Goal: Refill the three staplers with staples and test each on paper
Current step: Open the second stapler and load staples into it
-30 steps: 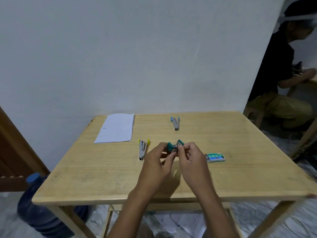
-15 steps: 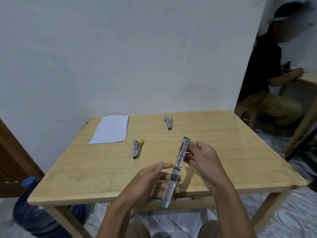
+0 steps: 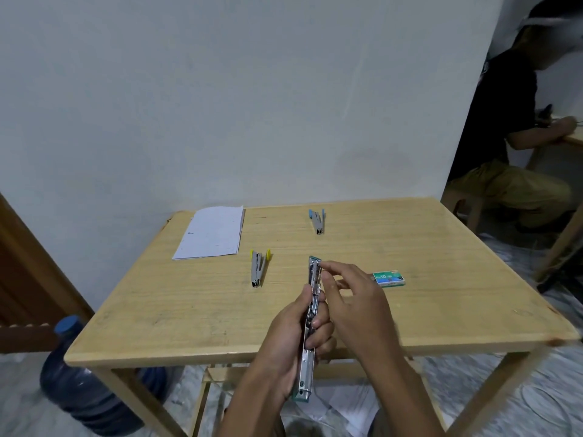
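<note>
I hold a green stapler (image 3: 310,313) folded out flat into one long metal strip above the table's near edge. My left hand (image 3: 293,339) grips its middle from the left. My right hand (image 3: 350,298) rests against its right side, with thumb and forefinger pinched at the far end; whether they hold staples is too small to tell. A yellow stapler (image 3: 258,269) lies left of centre. A blue stapler (image 3: 317,221) lies farther back. The green box of staples (image 3: 388,278) sits just right of my right hand. White paper (image 3: 212,232) lies at the back left.
The wooden table (image 3: 441,279) stands against a white wall. A blue water bottle (image 3: 82,380) stands on the floor at the left. Another person (image 3: 504,146) sits at a second table at the far right. Loose papers lie on the floor under the table.
The stapler went from being held closed in both hands to being swung out flat. My left hand has closed around its middle, and my right fingers have moved to its far end.
</note>
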Available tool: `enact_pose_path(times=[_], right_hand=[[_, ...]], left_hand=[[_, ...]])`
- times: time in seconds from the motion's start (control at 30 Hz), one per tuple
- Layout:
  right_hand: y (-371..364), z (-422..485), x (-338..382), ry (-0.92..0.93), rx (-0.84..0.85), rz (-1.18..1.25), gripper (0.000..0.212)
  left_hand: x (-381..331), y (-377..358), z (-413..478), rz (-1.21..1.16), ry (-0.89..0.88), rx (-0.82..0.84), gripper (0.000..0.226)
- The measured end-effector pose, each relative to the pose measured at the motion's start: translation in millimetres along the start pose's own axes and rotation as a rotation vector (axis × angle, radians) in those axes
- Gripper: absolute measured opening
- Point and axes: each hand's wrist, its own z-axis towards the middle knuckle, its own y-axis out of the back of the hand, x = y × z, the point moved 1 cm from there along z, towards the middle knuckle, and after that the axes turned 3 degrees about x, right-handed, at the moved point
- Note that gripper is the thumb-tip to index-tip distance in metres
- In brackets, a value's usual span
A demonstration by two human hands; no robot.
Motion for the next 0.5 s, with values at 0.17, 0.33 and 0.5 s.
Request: enact_pose_path(times=[0.17,0.33,0.5], right_hand=[[3.1,3.7,3.9,0.078,-0.018,-0.061,0.012],[6.7,-0.1,5.6,0.138,0.035,-0.114,0.006],[7.5,-9.9,0.9,0.175,-0.015,-0.054,0.005]], left_hand=[[-7.1,-3.9,-2.1,0.043,-0.025,-0.035,0.053],[-12.8,-11.4,-5.5,0.045,-0.028,-0.052,0.057],[-7.8,-12.3,-3.9,0.016,-0.032,-0.107,0.052]])
